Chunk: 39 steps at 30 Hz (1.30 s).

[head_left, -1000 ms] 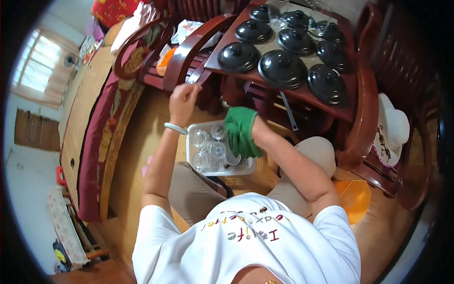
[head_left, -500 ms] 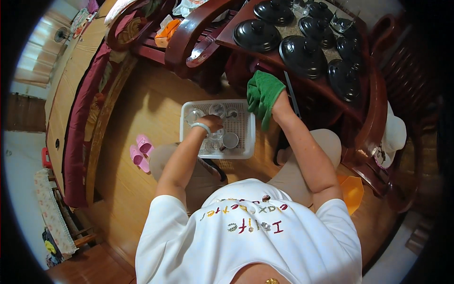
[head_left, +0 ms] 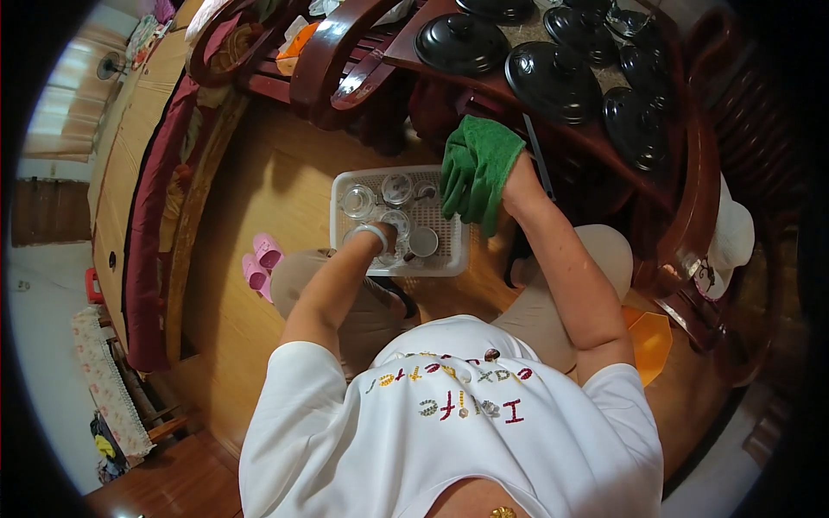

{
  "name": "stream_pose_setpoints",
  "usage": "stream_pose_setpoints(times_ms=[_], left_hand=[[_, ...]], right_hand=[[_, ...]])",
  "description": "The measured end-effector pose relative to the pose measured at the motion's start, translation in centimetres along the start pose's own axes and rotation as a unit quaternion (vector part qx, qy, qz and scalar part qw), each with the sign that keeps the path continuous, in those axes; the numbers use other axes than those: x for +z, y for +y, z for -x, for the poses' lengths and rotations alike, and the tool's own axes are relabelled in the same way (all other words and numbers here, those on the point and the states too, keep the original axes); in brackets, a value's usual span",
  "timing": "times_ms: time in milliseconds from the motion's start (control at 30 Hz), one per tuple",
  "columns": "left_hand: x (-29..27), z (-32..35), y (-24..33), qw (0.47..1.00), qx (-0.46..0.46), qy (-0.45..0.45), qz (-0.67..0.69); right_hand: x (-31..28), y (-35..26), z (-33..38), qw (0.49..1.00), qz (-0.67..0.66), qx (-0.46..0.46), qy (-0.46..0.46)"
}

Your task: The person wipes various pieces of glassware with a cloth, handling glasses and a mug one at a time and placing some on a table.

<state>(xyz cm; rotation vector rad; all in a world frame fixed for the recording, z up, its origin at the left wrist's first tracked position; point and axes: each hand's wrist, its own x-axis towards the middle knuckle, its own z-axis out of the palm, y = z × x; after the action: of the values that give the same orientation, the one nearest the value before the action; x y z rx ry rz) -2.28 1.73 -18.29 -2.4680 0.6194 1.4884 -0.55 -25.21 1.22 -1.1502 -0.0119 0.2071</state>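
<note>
A white plastic basket (head_left: 340, 192) stands on the floor between my knees, with several clear glass cups (head_left: 357, 202) inside. My left hand (head_left: 388, 231), a pale bangle at its wrist, reaches down among the glasses. Its fingers point into the basket and are mostly hidden, so whether they grip a glass is unclear. A glass with a grey-white round top (head_left: 423, 243) stands just right of that hand. Over the basket's right rim, my right hand (head_left: 518, 183) holds a green towel (head_left: 477, 168) that drapes over its fingers and hangs down.
A dark red wooden table (head_left: 492, 86) holds several black pot lids (head_left: 553, 82) ahead right. Pink slippers (head_left: 262, 261) lie on the floor left of my leg. A long wooden seat (head_left: 151, 203) runs along the left, and an orange box-like thing (head_left: 648, 341) is by my right knee.
My left hand has moved slightly nearer to me and lower into the basket, uncovering glasses at its far left. The right hand with the towel has shifted a little left.
</note>
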Motion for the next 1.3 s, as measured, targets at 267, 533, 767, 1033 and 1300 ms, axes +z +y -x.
stream_pose_setpoints(times_ms=[267, 533, 767, 1033, 1300], left_hand=[[3.4, -1.6, 1.3, 0.988, -0.068, -0.067, 0.119], [7.8, -3.3, 0.9, 0.978, -0.096, 0.048, 0.178], [9.1, -4.4, 0.9, 0.98, -0.107, 0.071, 0.15], [9.3, -5.2, 0.5, 0.963, -0.162, 0.048, 0.212], [7.9, -3.8, 0.2, 0.976, -0.143, 0.062, 0.153]], right_hand=[[0.3, -1.1, -0.3, 1.0, -0.012, 0.013, 0.004], [0.2, 0.1, -0.6, 0.997, -0.077, 0.014, -0.004], [0.4, 0.4, -0.2, 1.0, -0.019, -0.004, -0.016], [1.4, 0.5, -0.3, 0.997, 0.051, -0.037, -0.046], [1.4, 1.2, -1.2, 0.995, -0.071, 0.041, -0.055]])
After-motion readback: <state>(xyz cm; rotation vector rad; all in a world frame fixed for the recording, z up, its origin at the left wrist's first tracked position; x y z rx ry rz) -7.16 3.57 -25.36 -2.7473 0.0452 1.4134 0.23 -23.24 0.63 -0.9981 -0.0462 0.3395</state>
